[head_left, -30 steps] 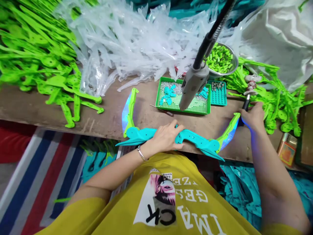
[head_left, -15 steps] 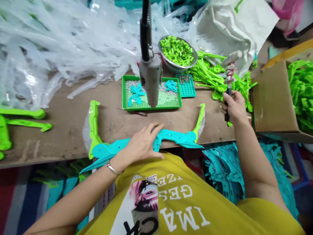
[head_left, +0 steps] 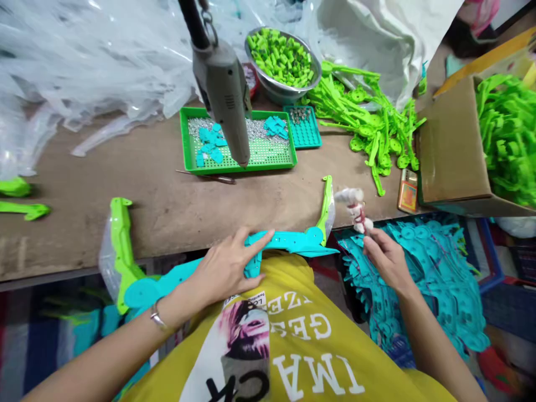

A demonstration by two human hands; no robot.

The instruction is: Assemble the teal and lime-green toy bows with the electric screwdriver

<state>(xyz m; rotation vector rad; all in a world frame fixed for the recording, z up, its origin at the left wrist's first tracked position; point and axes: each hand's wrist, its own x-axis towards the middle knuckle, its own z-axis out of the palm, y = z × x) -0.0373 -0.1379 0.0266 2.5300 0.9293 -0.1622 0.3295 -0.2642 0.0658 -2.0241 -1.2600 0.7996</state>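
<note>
Gripping the wrapped tool (head_left: 357, 215), the right hand (head_left: 387, 258) is closed; the left hand (head_left: 221, 269) lies spread on the turquoise frame (head_left: 288, 242)

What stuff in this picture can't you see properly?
All in the head view:
Turquoise bow-shaped frame: the left grip covers its middle.
Wrapped tool: the right grip hides its handle.
Green tray: the hanging grey tool blocks part of it.
Cardboard box: the right edge cuts it off.
Silver bits: too small to tell their shapes.
</note>
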